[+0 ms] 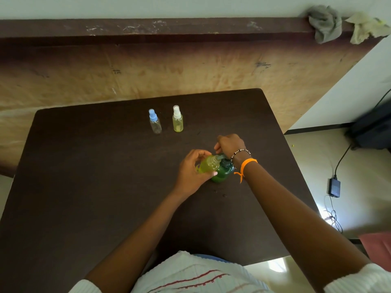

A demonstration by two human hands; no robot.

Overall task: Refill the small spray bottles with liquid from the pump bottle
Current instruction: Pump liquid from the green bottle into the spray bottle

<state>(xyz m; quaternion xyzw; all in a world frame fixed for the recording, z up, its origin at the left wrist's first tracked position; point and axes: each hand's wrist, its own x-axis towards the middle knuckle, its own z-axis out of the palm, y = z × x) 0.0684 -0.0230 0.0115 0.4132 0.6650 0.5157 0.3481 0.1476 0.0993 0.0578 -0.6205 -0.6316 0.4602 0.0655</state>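
Observation:
A green pump bottle (222, 173) stands on the dark table (105, 176) near its middle. My left hand (191, 173) grips a small uncapped spray bottle (208, 163) holding yellow-green liquid, tilted with its neck at the pump's spout. My right hand (229, 144) rests on top of the pump head with fingers curled; what it holds is hidden. Farther back stand two capped small bottles: a clear one with a blue cap (154, 121) and, to its right, one with a white cap (177, 119) holding yellow liquid.
A wooden board wall (190, 66) rises behind the table, with two rags (325, 22) on its top ledge at the right. On the floor to the right lie a black adapter with cables (334, 187) and a dark bag (374, 127).

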